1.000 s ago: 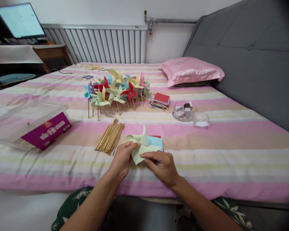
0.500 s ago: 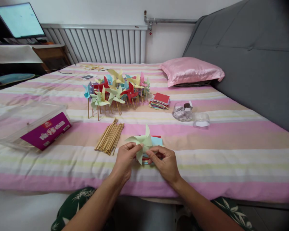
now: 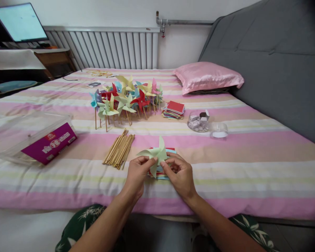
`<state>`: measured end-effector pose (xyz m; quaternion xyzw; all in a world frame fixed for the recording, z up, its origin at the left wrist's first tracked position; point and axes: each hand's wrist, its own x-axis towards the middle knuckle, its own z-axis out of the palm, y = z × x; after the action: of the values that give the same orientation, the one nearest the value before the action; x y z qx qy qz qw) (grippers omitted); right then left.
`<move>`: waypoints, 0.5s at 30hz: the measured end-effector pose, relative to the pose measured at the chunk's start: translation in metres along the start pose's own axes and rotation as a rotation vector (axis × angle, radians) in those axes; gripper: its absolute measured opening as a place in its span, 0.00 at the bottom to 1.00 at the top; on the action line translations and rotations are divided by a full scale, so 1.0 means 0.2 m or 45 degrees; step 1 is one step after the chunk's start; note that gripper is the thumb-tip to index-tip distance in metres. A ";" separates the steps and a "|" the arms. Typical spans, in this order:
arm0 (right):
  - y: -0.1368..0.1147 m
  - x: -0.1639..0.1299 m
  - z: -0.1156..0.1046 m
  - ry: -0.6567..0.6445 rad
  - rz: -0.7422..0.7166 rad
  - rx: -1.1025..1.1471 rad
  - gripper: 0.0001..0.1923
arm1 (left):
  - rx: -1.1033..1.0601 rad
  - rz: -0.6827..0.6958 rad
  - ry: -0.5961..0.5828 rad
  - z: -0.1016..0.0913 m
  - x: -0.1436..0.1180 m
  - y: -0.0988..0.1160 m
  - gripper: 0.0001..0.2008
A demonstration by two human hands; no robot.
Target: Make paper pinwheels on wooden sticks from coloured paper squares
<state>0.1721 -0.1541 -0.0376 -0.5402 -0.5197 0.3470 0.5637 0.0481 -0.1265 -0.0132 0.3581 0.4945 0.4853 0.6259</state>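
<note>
A pale green paper pinwheel (image 3: pixel 154 154) is held just above the striped bedspread (image 3: pixel 252 164), its corners folded in to the centre. My left hand (image 3: pixel 137 175) pinches its left side and my right hand (image 3: pixel 180 175) pinches its centre from the right. Under it lies a small stack of blue and red paper squares (image 3: pixel 162 174). A bundle of wooden sticks (image 3: pixel 119 149) lies just left of my left hand.
Several finished pinwheels on sticks (image 3: pixel 126 98) stand further back. Right of them are a stack of coloured paper (image 3: pixel 174 110), a clear dish of pins (image 3: pixel 198 123) and a lid (image 3: pixel 219 131). A clear plastic box (image 3: pixel 31 136) lies at left. A pink pillow (image 3: pixel 207 77) is at the back.
The flat green sheet's last corner has been folded in, so the paper is now a compact pinwheel. Both hands have drawn closer together at its centre.
</note>
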 end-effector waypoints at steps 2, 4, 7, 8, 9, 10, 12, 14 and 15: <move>-0.01 0.00 0.00 0.004 -0.011 -0.027 0.09 | 0.026 0.044 0.016 0.00 0.00 0.00 0.08; -0.01 0.00 -0.01 -0.003 -0.009 -0.032 0.09 | 0.060 0.099 0.032 0.00 0.01 -0.01 0.07; -0.01 0.01 -0.01 -0.016 0.013 -0.023 0.09 | 0.123 0.139 0.033 0.00 0.01 0.00 0.06; -0.01 0.01 -0.01 -0.018 0.020 -0.023 0.10 | 0.143 0.139 0.029 0.00 0.01 0.00 0.06; -0.01 0.01 -0.01 -0.019 0.024 -0.026 0.10 | 0.161 0.137 0.027 0.00 0.00 0.00 0.07; -0.01 0.02 -0.01 -0.019 0.026 -0.031 0.10 | 0.177 0.137 0.026 0.00 0.00 0.00 0.07; -0.01 0.02 -0.02 -0.016 0.025 -0.045 0.10 | 0.191 0.148 0.019 0.00 0.00 0.01 0.07; -0.01 0.02 -0.02 -0.007 0.022 -0.058 0.10 | 0.189 0.173 0.007 0.00 -0.01 0.01 0.06; -0.01 0.03 -0.02 -0.004 0.020 -0.063 0.11 | 0.189 0.186 0.000 0.00 -0.01 0.01 0.06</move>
<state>0.1767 -0.1505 -0.0344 -0.5576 -0.5246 0.3392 0.5466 0.0479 -0.1273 -0.0112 0.4384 0.5019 0.4916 0.5605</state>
